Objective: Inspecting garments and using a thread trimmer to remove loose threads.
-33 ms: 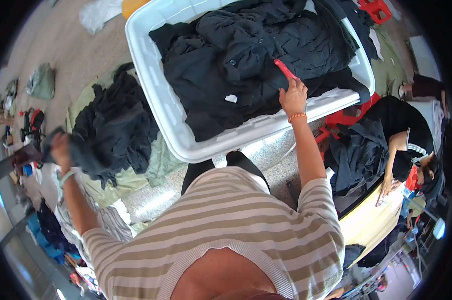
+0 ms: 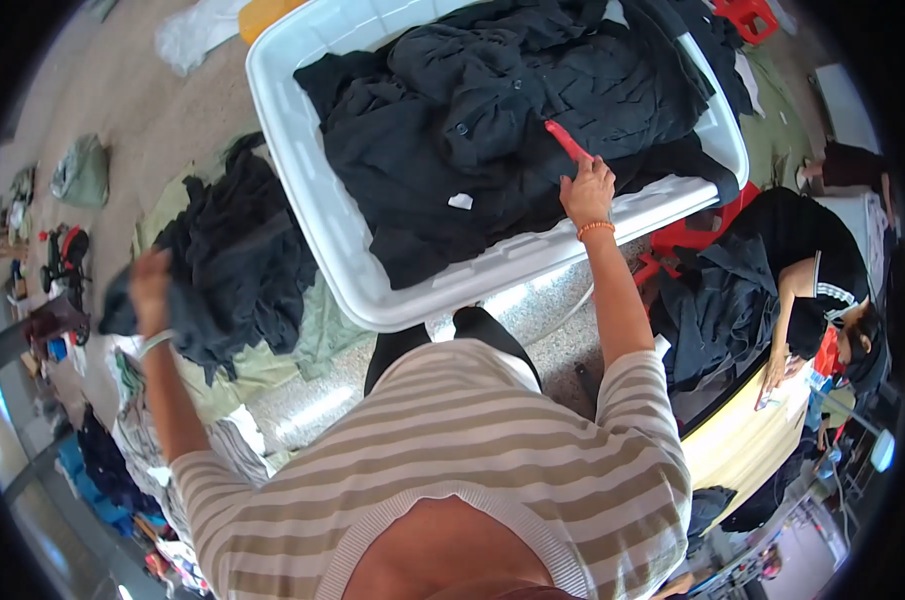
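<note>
A white plastic tub [image 2: 344, 240] contained black garments [image 2: 422, 170], green cloth [image 2: 327, 325] seemingly shielded the dark clothing heap [image 2: 257, 270] from dirt beside the blurred left hand [image 2: 150, 285], its grip unclear, and the right hand [image 2: 587, 190] pinched a red tool [image 2: 567, 140] over the garments.

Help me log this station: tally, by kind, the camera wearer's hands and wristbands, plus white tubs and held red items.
Hands: 2 (left hand, right hand)
Wristbands: 2 (pale band, orange beaded bracelet)
White plastic tub: 1
Slim red item, right hand: 1
Total: 6
</note>
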`<state>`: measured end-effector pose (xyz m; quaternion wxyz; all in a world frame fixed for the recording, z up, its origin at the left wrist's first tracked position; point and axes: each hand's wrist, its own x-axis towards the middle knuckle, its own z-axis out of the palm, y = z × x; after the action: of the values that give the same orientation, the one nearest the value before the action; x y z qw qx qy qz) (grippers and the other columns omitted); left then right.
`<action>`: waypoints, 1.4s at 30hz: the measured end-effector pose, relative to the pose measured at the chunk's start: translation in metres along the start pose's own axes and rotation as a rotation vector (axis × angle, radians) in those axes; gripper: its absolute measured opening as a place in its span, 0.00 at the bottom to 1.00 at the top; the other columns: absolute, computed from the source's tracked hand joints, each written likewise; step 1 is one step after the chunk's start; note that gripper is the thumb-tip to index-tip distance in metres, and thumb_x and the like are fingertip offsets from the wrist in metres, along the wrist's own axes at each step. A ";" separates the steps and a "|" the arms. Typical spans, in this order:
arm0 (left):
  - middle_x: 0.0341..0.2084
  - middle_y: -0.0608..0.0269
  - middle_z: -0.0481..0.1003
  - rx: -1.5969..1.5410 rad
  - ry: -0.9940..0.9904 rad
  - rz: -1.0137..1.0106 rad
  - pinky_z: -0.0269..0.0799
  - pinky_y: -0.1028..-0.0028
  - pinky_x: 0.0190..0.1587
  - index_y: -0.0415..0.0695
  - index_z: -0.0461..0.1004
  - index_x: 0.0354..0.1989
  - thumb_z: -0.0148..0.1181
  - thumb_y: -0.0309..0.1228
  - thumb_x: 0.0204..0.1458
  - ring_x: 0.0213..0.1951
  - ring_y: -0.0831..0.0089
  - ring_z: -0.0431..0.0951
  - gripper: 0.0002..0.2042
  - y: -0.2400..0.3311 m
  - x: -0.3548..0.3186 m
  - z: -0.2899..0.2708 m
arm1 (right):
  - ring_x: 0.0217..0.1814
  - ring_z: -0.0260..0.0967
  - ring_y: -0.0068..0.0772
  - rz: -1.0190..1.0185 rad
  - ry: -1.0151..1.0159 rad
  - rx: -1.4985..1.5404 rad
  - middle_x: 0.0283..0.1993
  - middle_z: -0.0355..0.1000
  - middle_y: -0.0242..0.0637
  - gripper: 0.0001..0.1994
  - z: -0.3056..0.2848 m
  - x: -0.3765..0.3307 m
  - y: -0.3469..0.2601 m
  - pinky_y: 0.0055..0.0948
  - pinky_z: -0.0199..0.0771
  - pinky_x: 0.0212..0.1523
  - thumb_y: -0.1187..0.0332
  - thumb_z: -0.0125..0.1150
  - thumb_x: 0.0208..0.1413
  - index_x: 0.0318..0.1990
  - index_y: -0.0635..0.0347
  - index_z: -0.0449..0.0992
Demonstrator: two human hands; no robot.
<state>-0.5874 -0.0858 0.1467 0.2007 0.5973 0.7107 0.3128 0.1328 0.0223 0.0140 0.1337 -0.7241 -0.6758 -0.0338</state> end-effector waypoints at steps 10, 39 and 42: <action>0.50 0.46 0.71 -0.092 -0.157 0.024 0.66 0.65 0.55 0.38 0.69 0.54 0.73 0.44 0.39 0.54 0.56 0.70 0.34 0.173 0.104 0.454 | 0.38 0.74 0.55 0.098 -0.387 0.184 0.33 0.74 0.51 0.18 0.033 0.019 -0.016 0.47 0.74 0.40 0.62 0.61 0.51 0.47 0.60 0.66; 0.45 0.48 0.73 0.353 -0.355 0.364 0.65 0.57 0.51 0.43 0.70 0.52 0.65 0.38 0.44 0.49 0.52 0.72 0.25 0.238 0.116 0.462 | 0.38 0.74 0.57 0.116 -0.390 0.301 0.37 0.71 0.51 0.16 0.014 -0.023 -0.064 0.46 0.75 0.40 0.65 0.57 0.54 0.49 0.59 0.70; 0.37 0.44 0.78 -0.249 -0.256 -0.232 0.71 0.63 0.44 0.34 0.76 0.38 0.60 0.43 0.51 0.39 0.52 0.78 0.20 0.198 0.189 0.450 | 0.40 0.73 0.58 0.067 -0.454 0.456 0.40 0.72 0.52 0.18 -0.016 -0.029 -0.061 0.47 0.73 0.42 0.63 0.58 0.55 0.52 0.58 0.69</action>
<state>-0.1863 0.2083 -0.0270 0.3963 0.5171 0.6991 0.2946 0.0725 -0.0062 0.0317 0.1395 -0.6863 -0.6543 0.2853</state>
